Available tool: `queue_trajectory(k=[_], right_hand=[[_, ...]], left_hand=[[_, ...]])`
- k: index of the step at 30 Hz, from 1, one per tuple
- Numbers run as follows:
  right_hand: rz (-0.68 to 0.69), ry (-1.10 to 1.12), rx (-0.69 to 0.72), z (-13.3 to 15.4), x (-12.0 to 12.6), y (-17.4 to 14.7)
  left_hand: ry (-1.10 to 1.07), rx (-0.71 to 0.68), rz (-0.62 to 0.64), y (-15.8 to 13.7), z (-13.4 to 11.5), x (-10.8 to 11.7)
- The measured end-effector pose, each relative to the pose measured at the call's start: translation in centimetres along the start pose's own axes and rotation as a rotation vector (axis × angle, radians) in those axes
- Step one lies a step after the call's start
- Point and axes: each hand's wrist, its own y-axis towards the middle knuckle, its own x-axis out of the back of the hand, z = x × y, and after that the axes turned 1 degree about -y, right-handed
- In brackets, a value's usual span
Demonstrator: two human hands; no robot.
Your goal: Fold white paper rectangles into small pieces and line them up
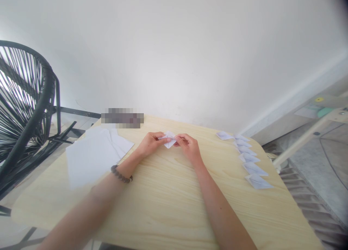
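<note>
A small folded white paper (169, 142), roughly diamond-shaped with crease lines, is held just above the wooden table (165, 192). My left hand (152, 142) pinches its left side, thumb on the front face. Opposite it, my right hand (188, 144) grips the right corner between thumb and fingers. Part of the paper is hidden behind the fingertips. To the right, several folded white paper pieces (249, 158) lie in a column, each pointed in shape. A spread of white paper sheets (92, 155) rests on the left, beyond my left wrist, which wears a beaded bracelet (121, 174).
A blurred-out dark object (122, 118) is at the table's back left edge. A black corded chair (29, 108) stands at the left. The white wall (174, 54) rises behind the table. At the right is a pale metal frame (307, 137).
</note>
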Motion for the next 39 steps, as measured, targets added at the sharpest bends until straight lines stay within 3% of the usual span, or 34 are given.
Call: queue_trajectory(k=[9,14,24,39], right_hand=[[0.008,-0.024,0.02,-0.2,0.2,0.1],[-0.051,-0.114,0.057,-0.5,-0.1,0.2],[-0.024,-0.157,0.094,0.0,-0.2,-0.1],[-0.032,-0.06,0.01,-0.7,-0.4,0.2]], left_hand=[[0.002,-0.004,0.04,0.0,0.0,0.2],[-0.055,0.079,-0.011,0.1,0.6,0.1],[-0.156,0.074,-0.033,0.2,0.6,-0.1],[-0.181,0.153,-0.112,0.0,0.3,-0.4]])
